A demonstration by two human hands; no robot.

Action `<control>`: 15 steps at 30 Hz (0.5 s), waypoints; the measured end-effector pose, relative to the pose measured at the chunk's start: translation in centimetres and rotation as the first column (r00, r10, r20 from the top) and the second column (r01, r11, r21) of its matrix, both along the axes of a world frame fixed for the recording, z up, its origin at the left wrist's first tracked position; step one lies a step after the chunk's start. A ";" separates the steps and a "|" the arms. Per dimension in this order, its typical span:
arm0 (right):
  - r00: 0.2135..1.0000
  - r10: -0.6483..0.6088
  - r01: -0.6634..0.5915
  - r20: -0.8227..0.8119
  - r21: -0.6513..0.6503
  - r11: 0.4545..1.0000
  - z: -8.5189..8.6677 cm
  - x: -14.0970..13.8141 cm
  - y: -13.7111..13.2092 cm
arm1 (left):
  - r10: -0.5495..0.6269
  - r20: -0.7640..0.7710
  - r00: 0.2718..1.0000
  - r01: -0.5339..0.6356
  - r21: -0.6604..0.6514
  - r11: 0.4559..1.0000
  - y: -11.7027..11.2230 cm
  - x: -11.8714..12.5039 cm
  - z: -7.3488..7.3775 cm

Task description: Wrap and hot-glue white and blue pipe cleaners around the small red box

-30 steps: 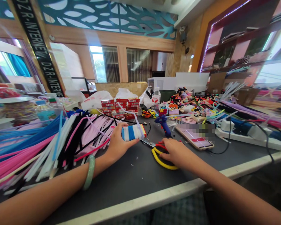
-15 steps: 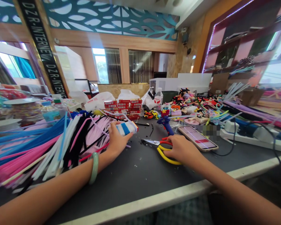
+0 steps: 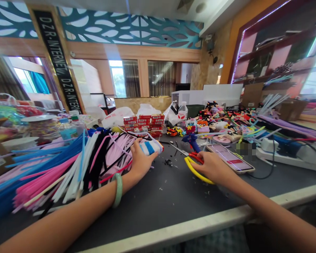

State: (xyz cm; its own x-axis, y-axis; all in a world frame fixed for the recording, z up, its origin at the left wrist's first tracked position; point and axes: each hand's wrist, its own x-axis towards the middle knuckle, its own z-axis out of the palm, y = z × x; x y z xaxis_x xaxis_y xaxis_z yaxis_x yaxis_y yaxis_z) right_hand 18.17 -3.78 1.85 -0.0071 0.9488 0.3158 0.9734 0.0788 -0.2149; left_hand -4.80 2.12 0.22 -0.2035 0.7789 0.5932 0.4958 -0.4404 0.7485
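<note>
Blue-white wrapped block (image 3: 151, 147) in left hand (image 3: 140, 162); right hand (image 3: 213, 168) on scissors (image 3: 193, 165).

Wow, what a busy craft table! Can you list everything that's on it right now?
table: one, dark grey top, pale front edge
pipe cleaners: a large heap, blue, pink, white, black, on the left
striped bundle: one, blue and white, in the left hand
scissors: one pair, yellow and red handles, under the right hand
phone: one, screen lit, right of the scissors
glue gun: one, blue, behind the scissors
small boxes: a stack, red and white, at the back
water bottle: one, clear, at the back
power strip: one, white, on the right
left hand: wrist wears a green bangle
right hand: on the scissors
</note>
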 end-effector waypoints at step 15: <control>0.993 0.060 -0.044 -0.105 0.148 0.988 -0.8 -0.4 -0.2 | -0.099 -0.164 0.981 0.097 -0.018 0.995 -1.0 0.6 0.1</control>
State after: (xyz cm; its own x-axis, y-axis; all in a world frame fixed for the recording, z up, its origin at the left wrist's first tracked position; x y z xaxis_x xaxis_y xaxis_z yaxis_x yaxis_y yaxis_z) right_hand 17.76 -3.98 1.08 -0.0135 0.8921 0.4517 0.9387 0.1670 -0.3016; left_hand -4.22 1.16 0.31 -0.0260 0.7961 0.6047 0.5677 -0.4861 0.6644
